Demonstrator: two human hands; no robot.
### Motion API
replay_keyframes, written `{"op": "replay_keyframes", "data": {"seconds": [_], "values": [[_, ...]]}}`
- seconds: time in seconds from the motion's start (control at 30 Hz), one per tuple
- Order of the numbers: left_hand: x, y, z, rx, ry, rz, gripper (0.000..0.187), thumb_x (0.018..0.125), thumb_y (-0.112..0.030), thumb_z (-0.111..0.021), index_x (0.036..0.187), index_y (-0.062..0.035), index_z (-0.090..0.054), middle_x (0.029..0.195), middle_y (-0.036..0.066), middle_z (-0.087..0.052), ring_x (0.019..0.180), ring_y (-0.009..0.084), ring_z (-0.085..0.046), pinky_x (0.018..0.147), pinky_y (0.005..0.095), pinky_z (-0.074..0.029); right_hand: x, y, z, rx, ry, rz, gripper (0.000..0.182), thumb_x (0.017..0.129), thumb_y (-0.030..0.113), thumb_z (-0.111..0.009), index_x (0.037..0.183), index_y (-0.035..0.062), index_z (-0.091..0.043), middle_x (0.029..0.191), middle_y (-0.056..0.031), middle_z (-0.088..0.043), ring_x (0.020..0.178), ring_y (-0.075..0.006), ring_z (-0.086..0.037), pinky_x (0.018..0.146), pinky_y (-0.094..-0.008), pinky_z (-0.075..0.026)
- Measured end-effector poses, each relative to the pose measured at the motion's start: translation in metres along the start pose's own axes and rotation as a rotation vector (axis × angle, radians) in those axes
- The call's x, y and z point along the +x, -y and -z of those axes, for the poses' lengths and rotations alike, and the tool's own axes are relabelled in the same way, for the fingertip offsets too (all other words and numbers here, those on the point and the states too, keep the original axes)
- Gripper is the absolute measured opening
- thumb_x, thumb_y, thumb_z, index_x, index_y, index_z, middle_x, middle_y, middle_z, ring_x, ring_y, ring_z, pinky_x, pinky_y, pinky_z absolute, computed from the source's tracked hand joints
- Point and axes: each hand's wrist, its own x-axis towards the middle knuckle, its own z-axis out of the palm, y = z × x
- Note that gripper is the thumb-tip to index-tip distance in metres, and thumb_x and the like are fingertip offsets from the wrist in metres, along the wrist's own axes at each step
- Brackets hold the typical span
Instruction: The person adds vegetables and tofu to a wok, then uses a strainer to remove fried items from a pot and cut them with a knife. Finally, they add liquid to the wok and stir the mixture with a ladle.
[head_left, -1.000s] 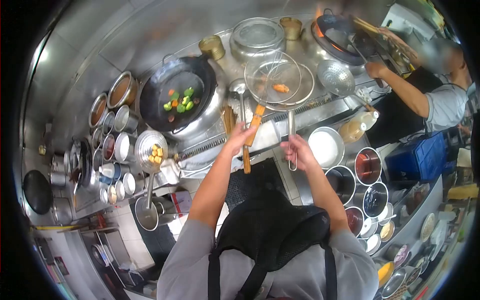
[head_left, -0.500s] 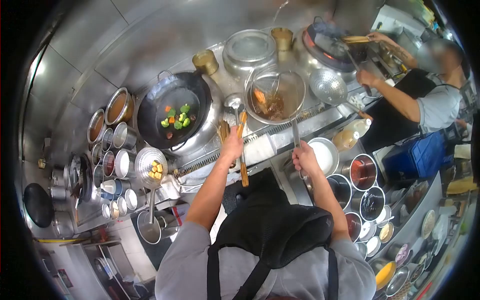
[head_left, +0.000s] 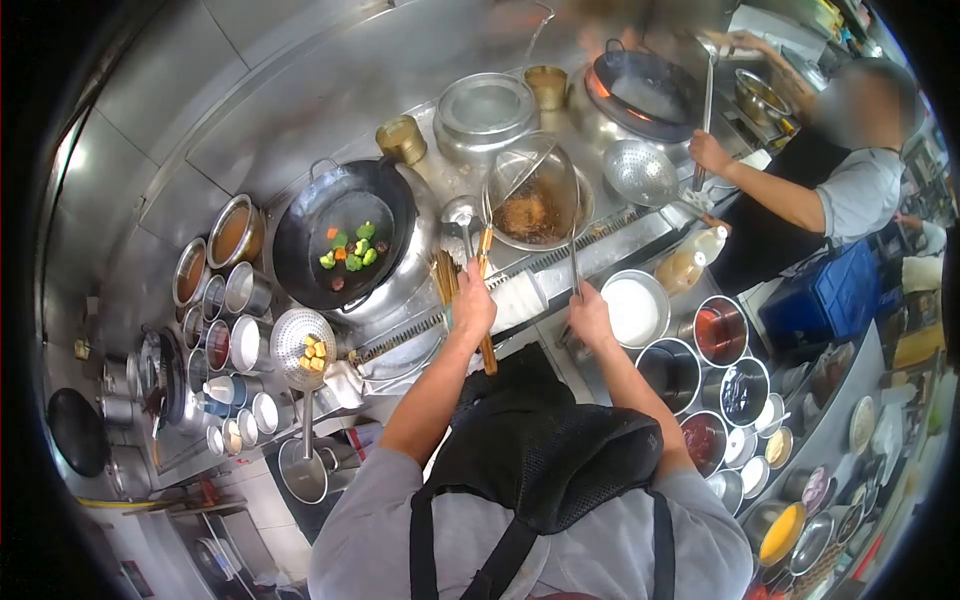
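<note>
My left hand point(head_left: 473, 302) is closed around the handle of a metal ladle point(head_left: 461, 210), whose wooden end sticks out below the fist. Beside that hand is a bamboo brush point(head_left: 447, 277). My right hand point(head_left: 591, 317) grips the long handle of a wire mesh strainer point(head_left: 525, 165). The strainer is tilted over a wide metal bowl point(head_left: 588, 205) with brown contents showing. Left of my hands, a black wok point(head_left: 300, 235) holds broccoli and orange pieces point(head_left: 350, 246).
A perforated skimmer point(head_left: 288, 350) with yellow cubes rests over a pot at left. Metal sauce containers point(head_left: 208, 300) stand beyond it, and more pots point(head_left: 668, 375) at right. A co-worker point(head_left: 800, 190) works at another wok point(head_left: 650, 95), near an oil bottle point(head_left: 690, 258).
The strainer has tipped from facing up to a steep tilt, and the orange food seen in it is out of sight. My right hand has shifted slightly left. The co-worker's ladle has swung upright.
</note>
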Motion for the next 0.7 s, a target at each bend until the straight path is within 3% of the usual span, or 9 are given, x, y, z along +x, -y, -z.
{"op": "replay_keyframes", "data": {"seconds": [0.03, 0.13, 0.33, 0.4, 0.43, 0.5, 0.57, 0.6, 0.7], "values": [[-0.001, 0.001, 0.002, -0.022, -0.021, -0.011, 0.062, 0.082, 0.006, -0.049, 0.139, -0.0068, -0.030, 0.117, 0.029, -0.052, 0.098, 0.0510, -0.059, 0.081, 0.0587, -0.049, 0.000, -0.006, -0.001, -0.252, -0.094, 0.215, 0.033, 0.090, 0.006, -0.050, 0.122, -0.0018, -0.057, 0.082, -0.0291, -0.067, 0.071, -0.0431, -0.067, 0.067, -0.0496, -0.054], [-0.005, 0.003, 0.003, -0.054, -0.061, -0.033, 0.060, 0.083, 0.006, -0.047, 0.140, -0.0061, -0.031, 0.113, 0.029, -0.052, 0.096, 0.0521, -0.059, 0.081, 0.0593, -0.048, -0.018, 0.006, 0.010, -0.296, -0.125, 0.215, 0.040, 0.089, 0.004, -0.051, 0.128, -0.0039, -0.054, 0.094, -0.0355, -0.064, 0.088, -0.0507, -0.063, 0.081, -0.0538, -0.052], [-0.005, 0.016, -0.019, -0.184, -0.252, -0.204, 0.059, 0.087, 0.002, -0.047, 0.142, -0.0058, -0.030, 0.112, 0.032, -0.055, 0.096, 0.0521, -0.058, 0.083, 0.0569, -0.048, -0.029, 0.002, 0.027, -0.322, -0.194, 0.362, 0.042, 0.091, 0.003, -0.050, 0.133, -0.0044, -0.050, 0.091, -0.0319, -0.066, 0.084, -0.0484, -0.065, 0.078, -0.0519, -0.052], [-0.001, 0.016, -0.025, -0.262, -0.139, -0.169, 0.061, 0.091, -0.002, -0.054, 0.145, -0.0028, -0.026, 0.107, 0.025, -0.060, 0.091, 0.0422, -0.064, 0.080, 0.0477, -0.052, -0.033, 0.009, 0.035, -0.303, -0.193, 0.405, 0.042, 0.092, 0.004, -0.050, 0.134, -0.0036, -0.050, 0.090, -0.0316, -0.066, 0.084, -0.0486, -0.065, 0.077, -0.0514, -0.052], [-0.001, 0.013, -0.028, -0.266, -0.143, -0.160, 0.061, 0.091, -0.002, -0.054, 0.145, -0.0028, -0.026, 0.107, 0.025, -0.060, 0.091, 0.0422, -0.064, 0.080, 0.0477, -0.052, -0.035, 0.012, 0.038, -0.291, -0.201, 0.388, 0.042, 0.094, 0.005, -0.051, 0.134, -0.0032, -0.049, 0.088, -0.0310, -0.066, 0.081, -0.0467, -0.066, 0.075, -0.0498, -0.053], [0.000, 0.005, -0.035, -0.663, 0.196, 0.101, 0.054, 0.096, -0.011, -0.056, 0.142, -0.0027, -0.028, 0.093, 0.014, -0.061, 0.066, 0.0245, -0.063, 0.059, 0.0375, -0.053, -0.036, 0.021, 0.044, -0.284, -0.190, 0.384, 0.041, 0.095, 0.007, -0.051, 0.135, -0.0027, -0.049, 0.086, -0.0304, -0.065, 0.078, -0.0448, -0.067, 0.073, -0.0483, -0.053], [0.001, 0.004, -0.050, -0.828, 0.277, 0.142, 0.049, 0.097, -0.016, -0.056, 0.138, -0.0033, -0.031, 0.091, 0.011, -0.059, 0.060, 0.0181, -0.059, 0.052, 0.0327, -0.050, -0.037, 0.029, 0.045, -0.142, -0.158, 0.220, 0.029, 0.099, 0.012, -0.051, 0.124, -0.0024, -0.053, 0.074, -0.0199, -0.064, 0.059, -0.0305, -0.065, 0.056, -0.0410, -0.053], [0.001, 0.006, -0.060, -0.989, 0.367, 0.165, 0.045, 0.099, -0.020, -0.057, 0.134, -0.0039, -0.034, 0.088, 0.007, -0.058, 0.054, 0.0117, -0.054, 0.046, 0.0278, -0.047, -0.035, 0.029, 0.043, -0.149, -0.131, 0.236, 0.029, 0.099, 0.012, -0.051, 0.124, -0.0024, -0.053, 0.074, -0.0199, -0.064, 0.059, -0.0305, -0.065, 0.056, -0.0410, -0.053], [0.003, 0.009, -0.084, -1.192, 0.483, 0.307, 0.033, 0.099, -0.026, -0.058, 0.119, -0.0063, -0.041, 0.087, 0.007, -0.057, 0.056, 0.0139, -0.056, 0.048, 0.0285, -0.048, -0.021, 0.023, 0.032, 0.518, 0.082, 0.002, 0.020, 0.103, 0.019, -0.048, 0.089, 0.0051, -0.050, 0.062, -0.0006, -0.049, 0.043, -0.0084, -0.044, 0.034, -0.0246, -0.037]]}}
